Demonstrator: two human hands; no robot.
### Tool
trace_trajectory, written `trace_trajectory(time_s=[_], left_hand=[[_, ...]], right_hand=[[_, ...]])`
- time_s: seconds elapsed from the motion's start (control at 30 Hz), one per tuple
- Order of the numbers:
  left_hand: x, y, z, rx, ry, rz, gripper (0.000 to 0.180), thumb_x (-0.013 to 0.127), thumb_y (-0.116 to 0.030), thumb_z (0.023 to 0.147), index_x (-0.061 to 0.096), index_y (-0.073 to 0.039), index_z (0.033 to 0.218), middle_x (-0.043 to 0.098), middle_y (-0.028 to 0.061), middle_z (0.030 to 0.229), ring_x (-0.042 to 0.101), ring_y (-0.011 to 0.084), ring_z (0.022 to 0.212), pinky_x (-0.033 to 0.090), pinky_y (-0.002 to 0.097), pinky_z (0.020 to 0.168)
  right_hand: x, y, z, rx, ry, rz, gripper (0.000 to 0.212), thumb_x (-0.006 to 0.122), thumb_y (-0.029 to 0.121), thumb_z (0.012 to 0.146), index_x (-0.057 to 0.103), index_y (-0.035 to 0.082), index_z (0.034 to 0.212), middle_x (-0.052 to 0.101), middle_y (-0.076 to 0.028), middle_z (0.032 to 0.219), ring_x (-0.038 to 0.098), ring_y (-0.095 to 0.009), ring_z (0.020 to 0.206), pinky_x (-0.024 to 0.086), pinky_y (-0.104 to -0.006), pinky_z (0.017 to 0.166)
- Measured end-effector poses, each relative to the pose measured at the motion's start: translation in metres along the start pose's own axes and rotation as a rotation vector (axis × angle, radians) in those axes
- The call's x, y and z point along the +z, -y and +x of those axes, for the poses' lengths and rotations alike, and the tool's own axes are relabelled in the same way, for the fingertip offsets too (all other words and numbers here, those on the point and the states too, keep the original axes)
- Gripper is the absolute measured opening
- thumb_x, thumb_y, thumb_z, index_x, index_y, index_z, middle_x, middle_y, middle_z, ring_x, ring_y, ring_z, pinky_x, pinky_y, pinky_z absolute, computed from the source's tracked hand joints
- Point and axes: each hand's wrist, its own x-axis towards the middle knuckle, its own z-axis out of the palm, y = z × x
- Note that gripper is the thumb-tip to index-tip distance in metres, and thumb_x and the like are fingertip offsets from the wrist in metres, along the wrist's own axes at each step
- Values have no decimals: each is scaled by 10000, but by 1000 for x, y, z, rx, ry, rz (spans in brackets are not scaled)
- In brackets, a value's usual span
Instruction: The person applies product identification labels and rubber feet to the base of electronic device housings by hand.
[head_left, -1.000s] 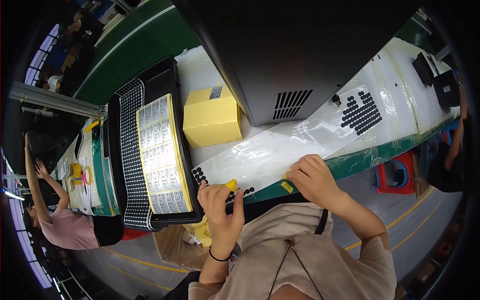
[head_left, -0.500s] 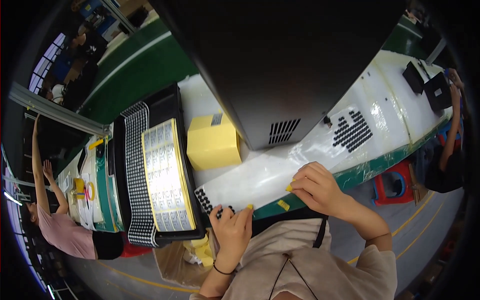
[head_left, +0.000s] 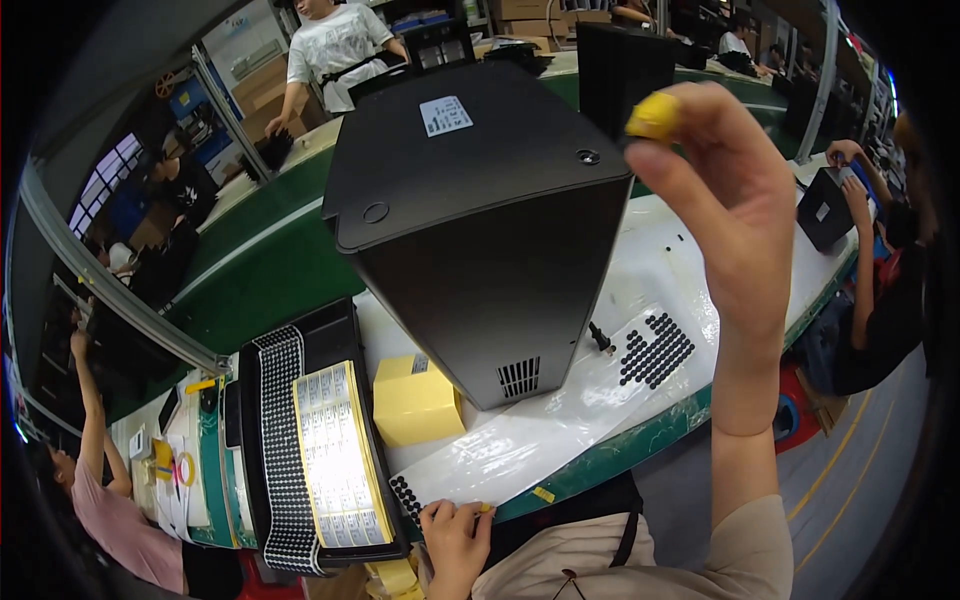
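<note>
My right hand (head_left: 735,200) is raised at the far right corner of a tall black case (head_left: 480,270). Its thumb and yellow-wrapped index fingertip (head_left: 655,116) are closed together. Something dark shows between them, too small to make out. On the case's top are a white label (head_left: 446,116), an outlined ring (head_left: 376,212) and a shiny round spot (head_left: 588,157). My left hand (head_left: 455,540) rests at the table's front edge, bent fingers on a clear sheet (head_left: 520,455); its thumb is hidden. Black dots (head_left: 405,497) sit beside those fingers, with more black dots (head_left: 657,350) at the sheet's right end.
Left of the case lie a yellow box (head_left: 418,405) and a black tray (head_left: 400,525) with a label sheet (head_left: 335,450) and a dotted strip (head_left: 280,440). A small dark tool (head_left: 600,338) stands right of the case. Co-workers are at both sides and across.
My right hand has risen from the front edge to the top of the case. The view has tilted up, showing the case's top. My left hand stays by the sheet's left end.
</note>
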Motion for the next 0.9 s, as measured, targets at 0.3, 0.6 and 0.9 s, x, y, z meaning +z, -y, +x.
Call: trace_trajectory(time_s=[0.3,0.6,0.9], left_hand=[[0,-14,11,-29,18,-52,155,793,-111,709,674,-55,791,435,29,568,507,261,742,380,374,779],[3,-12,9,-17,38,-72,152,790,-107,716,675,-51,797,418,27,552,501,260,713,376,367,786],[9,-15,9,4,52,-79,144,785,-94,712,676,-54,797,423,34,549,503,265,717,382,371,798]], right_hand=[[-5,-3,30,-62,216,-261,156,688,88,853,618,25,977,633,-23,892,584,-99,867,449,-232,867],[7,1,19,-309,68,-524,102,647,-2,850,595,-20,936,637,-68,862,595,-142,794,469,-259,761],[21,-8,9,-424,-84,-513,152,653,2,869,591,-19,1006,633,-80,869,615,-154,764,487,-263,717]])
